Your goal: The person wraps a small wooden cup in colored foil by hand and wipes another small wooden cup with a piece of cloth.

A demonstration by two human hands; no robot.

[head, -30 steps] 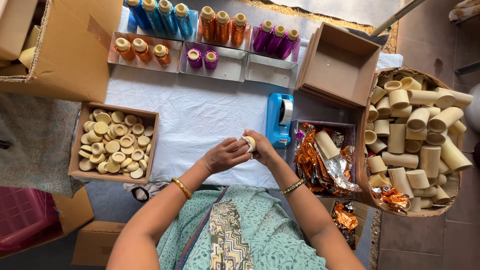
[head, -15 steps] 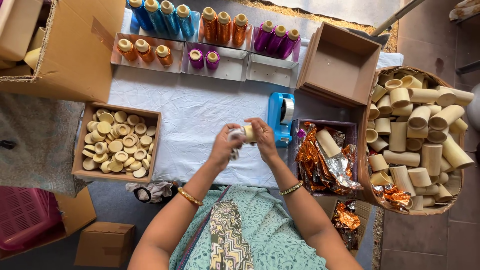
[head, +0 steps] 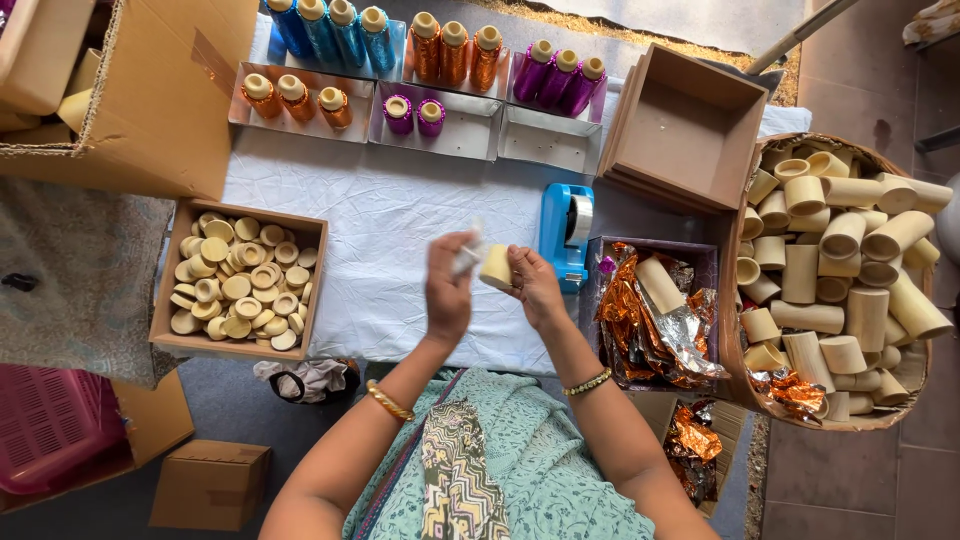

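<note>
Two hands meet over the white tabletop (head: pixel 380 240): our right hand (head: pixel 535 285) is closed around a small cream-coloured spool (head: pixel 496 268), held up just in front of the chest, while our left hand (head: pixel 447 290) pinches a pale, blurred scrap (head: pixel 468 252) right beside the spool's end; we cannot tell what the scrap is. Nearest to the right hand stands a blue tape dispenser (head: pixel 565 235), and just beyond it a purple tray (head: pixel 700 262) holding crumpled orange and silver foil (head: pixel 650 330) with one bare cone (head: pixel 661 285) lying on top. Further right, a round basket (head: pixel 745 390) is heaped with many bare cream cones. To the left of the hands, a cardboard box (head: pixel 240 282) is filled with small cream caps or discs. Along the far edge we count shallow silver trays: one with three orange wrapped spools (head: pixel 292 100), one with two purple wrapped spools (head: pixel 412 115), one empty tray (head: pixel 552 140). Behind these stand rows of blue spools (head: pixel 328 28), copper spools (head: pixel 455 48) and violet spools (head: pixel 560 75). An empty brown box (head: pixel 685 125) sits beside them. We judge the work partly done: a fair number of coloured spools are set out, yet the basket and the disc box remain nearly full, so most pieces are unprocessed.
</note>
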